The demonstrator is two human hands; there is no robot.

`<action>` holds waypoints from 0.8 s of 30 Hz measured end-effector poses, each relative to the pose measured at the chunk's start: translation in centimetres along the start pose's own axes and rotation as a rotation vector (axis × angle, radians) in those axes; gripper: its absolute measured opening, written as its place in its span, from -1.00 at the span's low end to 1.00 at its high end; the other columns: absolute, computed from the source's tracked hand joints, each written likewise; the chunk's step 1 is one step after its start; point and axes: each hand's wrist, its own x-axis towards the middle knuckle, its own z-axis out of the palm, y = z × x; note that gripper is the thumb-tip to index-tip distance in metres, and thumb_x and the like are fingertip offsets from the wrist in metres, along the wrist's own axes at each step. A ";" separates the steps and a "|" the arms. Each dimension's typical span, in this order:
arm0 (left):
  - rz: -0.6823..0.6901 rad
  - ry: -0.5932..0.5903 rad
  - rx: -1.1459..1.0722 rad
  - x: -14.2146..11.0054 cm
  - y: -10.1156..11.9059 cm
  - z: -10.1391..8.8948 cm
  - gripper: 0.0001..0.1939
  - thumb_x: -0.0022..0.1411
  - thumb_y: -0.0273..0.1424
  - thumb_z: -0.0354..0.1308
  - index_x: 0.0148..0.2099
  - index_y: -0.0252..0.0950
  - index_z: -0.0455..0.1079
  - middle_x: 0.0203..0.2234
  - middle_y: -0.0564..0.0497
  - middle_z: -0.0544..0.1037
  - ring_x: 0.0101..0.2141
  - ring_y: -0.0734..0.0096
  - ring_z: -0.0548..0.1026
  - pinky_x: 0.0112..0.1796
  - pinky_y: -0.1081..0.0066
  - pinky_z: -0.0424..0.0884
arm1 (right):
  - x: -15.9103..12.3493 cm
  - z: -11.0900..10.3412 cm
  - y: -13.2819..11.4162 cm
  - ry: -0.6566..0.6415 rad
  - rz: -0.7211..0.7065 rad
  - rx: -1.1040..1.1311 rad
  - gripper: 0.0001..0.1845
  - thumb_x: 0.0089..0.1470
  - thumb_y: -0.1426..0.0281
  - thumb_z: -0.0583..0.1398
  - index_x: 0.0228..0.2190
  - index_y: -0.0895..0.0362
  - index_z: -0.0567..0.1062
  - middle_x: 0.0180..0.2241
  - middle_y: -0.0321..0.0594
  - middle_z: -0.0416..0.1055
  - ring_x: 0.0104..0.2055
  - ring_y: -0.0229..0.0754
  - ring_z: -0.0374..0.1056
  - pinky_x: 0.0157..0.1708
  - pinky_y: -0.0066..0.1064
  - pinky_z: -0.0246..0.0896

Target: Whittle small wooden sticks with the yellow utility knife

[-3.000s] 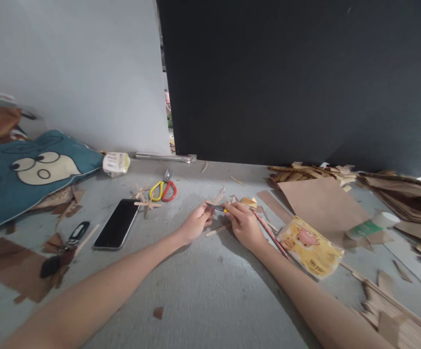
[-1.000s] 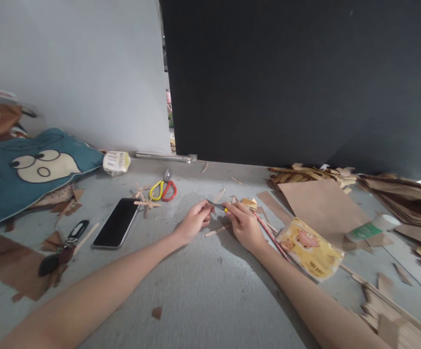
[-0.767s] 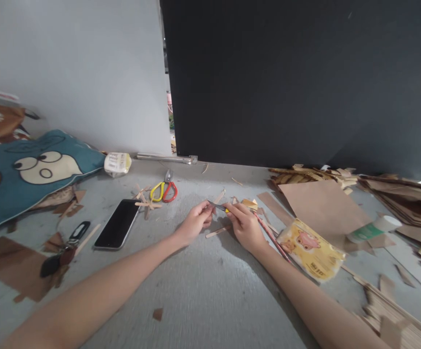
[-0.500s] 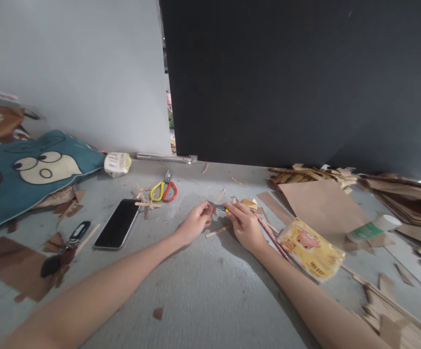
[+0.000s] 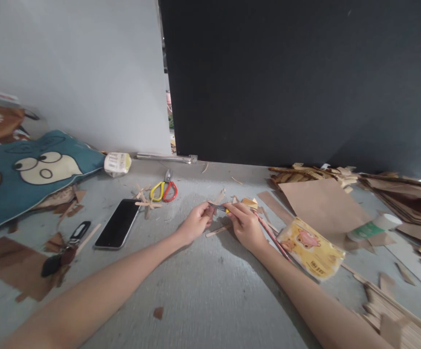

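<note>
Head view of two bare hands working close together above a scuffed grey tabletop (image 5: 195, 295). The left forearm rose diagonally from the lower left corner, its wrist nearly straight, and the left hand (image 5: 194, 225) was turned inward with the fingers curled. Its thumb and index finger were pressed together at the tip of a slim cutting tool with a grey blade and yellow handle (image 5: 217, 207); what lay between them appeared to be a small piece, though it was too small to identify. The right forearm entered from the lower right, angled toward the centre. The right hand (image 5: 245, 225) was held palm down, knuckles uppermost — its thumb and forefinger pinched the tool near the yellow part, the other fingers folded beneath. The tool therefore spanned the gap between the hands, its blade pointing toward the left one.

Just below the blade, a pale flat wooden stick (image 5: 217, 231) lay on the tabletop. To the left were a crossed cluster of pale wooden sticks (image 5: 148, 204), scissors with one yellow and one red handle (image 5: 163, 190), and a black-screened phone (image 5: 117, 224). Beside the right forearm lay a yellow soft pack with a pink cartoon animal (image 5: 310, 248); beyond it were a large tan sheet (image 5: 319, 203) and — tilted on its side — a green-and-white cylindrical container (image 5: 373, 228).
</note>
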 end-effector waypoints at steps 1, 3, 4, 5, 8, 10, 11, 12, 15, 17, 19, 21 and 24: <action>0.004 0.003 -0.006 0.0 0.0 0.0 -0.37 0.17 0.25 0.19 -0.29 -0.26 0.26 -0.57 0.22 0.07 -0.58 0.60 0.01 -0.55 0.49 -0.05 | 0.0 0.0 0.0 -0.002 0.001 0.000 -0.63 0.43 0.37 0.02 0.01 0.05 0.60 -0.24 -0.10 0.51 -0.20 -0.08 0.47 -0.17 -0.31 0.41; 0.023 0.032 -0.034 -0.1 0.1 0.1 -0.38 0.19 0.24 0.18 -0.29 -0.25 0.25 -0.57 0.22 0.06 -0.58 0.60 0.00 -0.55 0.50 -0.04 | -0.1 0.1 0.1 -0.001 0.012 0.003 -0.62 0.43 0.36 0.02 0.02 0.05 0.60 -0.24 -0.10 0.51 -0.20 -0.09 0.48 -0.17 -0.32 0.41; 0.032 0.049 -0.046 -0.1 0.1 0.1 -0.39 0.19 0.24 0.18 -0.29 -0.25 0.25 -0.57 0.23 0.04 -0.58 0.61 0.00 -0.55 0.50 -0.05 | -0.1 0.1 0.1 0.002 0.020 0.006 -0.62 0.43 0.36 0.02 0.01 0.05 0.60 -0.25 -0.10 0.51 -0.21 -0.09 0.48 -0.17 -0.32 0.41; 0.034 0.064 -0.052 -0.1 0.2 0.1 -0.39 0.20 0.24 0.17 -0.29 -0.25 0.24 -0.57 0.23 0.03 -0.59 0.61 -0.01 -0.55 0.50 -0.05 | -0.1 0.2 0.2 0.006 0.028 0.007 -0.62 0.43 0.35 0.02 0.01 0.05 0.61 -0.25 -0.10 0.51 -0.21 -0.09 0.48 -0.17 -0.32 0.42; 0.003 0.049 -0.023 -0.2 0.3 0.1 -0.35 0.15 0.28 0.18 -0.29 -0.25 0.23 -0.56 0.23 0.06 -0.59 0.62 0.01 -0.56 0.51 -0.06 | -0.3 0.4 0.5 0.010 0.039 0.011 -0.62 0.43 0.33 0.02 0.00 0.05 0.62 -0.23 -0.08 0.52 -0.20 -0.09 0.48 -0.16 -0.31 0.43; -0.025 0.019 -0.009 -0.2 0.3 0.0 -0.32 0.11 0.30 0.19 -0.28 -0.25 0.23 -0.56 0.23 0.09 -0.59 0.63 0.02 -0.55 0.51 -0.05 | -0.3 0.5 0.6 0.003 0.029 0.027 -0.63 0.43 0.33 0.03 0.00 0.05 0.62 -0.22 -0.08 0.53 -0.19 -0.08 0.48 -0.15 -0.30 0.43; -0.028 0.013 -0.010 -0.2 0.4 0.0 -0.32 0.10 0.31 0.20 -0.28 -0.25 0.23 -0.56 0.22 0.09 -0.59 0.63 0.02 -0.56 0.50 -0.06 | -0.4 0.5 0.6 0.001 0.024 0.035 -0.63 0.42 0.34 0.03 0.00 0.04 0.62 -0.22 -0.08 0.53 -0.18 -0.08 0.48 -0.15 -0.30 0.43; -0.030 0.010 -0.015 -0.2 0.4 0.0 -0.32 0.10 0.30 0.21 -0.29 -0.25 0.23 -0.56 0.22 0.09 -0.60 0.64 0.02 -0.56 0.50 -0.07 | -0.3 0.5 0.6 -0.001 0.022 0.040 -0.63 0.42 0.34 0.03 0.00 0.03 0.62 -0.21 -0.08 0.53 -0.18 -0.08 0.48 -0.15 -0.29 0.43; -0.011 0.037 -0.063 -0.2 0.6 0.0 -0.37 0.14 0.25 0.23 -0.31 -0.25 0.22 -0.57 0.23 0.06 -0.60 0.63 0.00 -0.56 0.50 -0.07 | -0.2 0.4 0.5 -0.008 0.036 0.032 -0.63 0.41 0.35 0.04 0.02 0.02 0.62 -0.22 -0.09 0.52 -0.19 -0.07 0.48 -0.15 -0.28 0.43; 0.009 0.061 -0.098 -0.2 0.6 0.0 -0.38 0.16 0.22 0.23 -0.33 -0.25 0.22 -0.58 0.24 0.04 -0.59 0.62 -0.01 -0.56 0.50 -0.05 | -0.2 0.2 0.4 -0.019 0.052 0.024 -0.62 0.41 0.36 0.04 0.04 0.02 0.61 -0.23 -0.09 0.52 -0.21 -0.07 0.47 -0.17 -0.27 0.43; 0.012 0.064 -0.102 -0.2 0.5 0.0 -0.39 0.16 0.22 0.24 -0.33 -0.25 0.23 -0.57 0.23 0.06 -0.59 0.62 0.00 -0.55 0.50 -0.05 | -0.2 0.1 0.3 -0.022 0.050 0.025 -0.62 0.40 0.37 0.04 0.06 0.01 0.60 -0.23 -0.10 0.52 -0.22 -0.07 0.47 -0.17 -0.28 0.43; -0.009 0.047 -0.073 -0.2 0.3 0.0 -0.38 0.14 0.22 0.26 -0.32 -0.26 0.24 -0.56 0.22 0.07 -0.58 0.62 0.01 -0.54 0.50 -0.05 | -0.2 0.1 0.3 -0.017 0.024 0.036 -0.62 0.40 0.39 0.05 0.06 0.01 0.60 -0.22 -0.10 0.52 -0.21 -0.08 0.47 -0.16 -0.28 0.43; -0.045 0.018 -0.043 -0.2 0.2 -0.1 -0.39 0.14 0.21 0.27 -0.31 -0.26 0.26 -0.58 0.23 0.04 -0.58 0.60 0.01 -0.53 0.48 -0.05 | -0.3 0.4 0.5 -0.008 -0.006 0.049 -0.63 0.39 0.40 0.06 0.05 0.02 0.61 -0.20 -0.09 0.53 -0.18 -0.07 0.48 -0.14 -0.27 0.43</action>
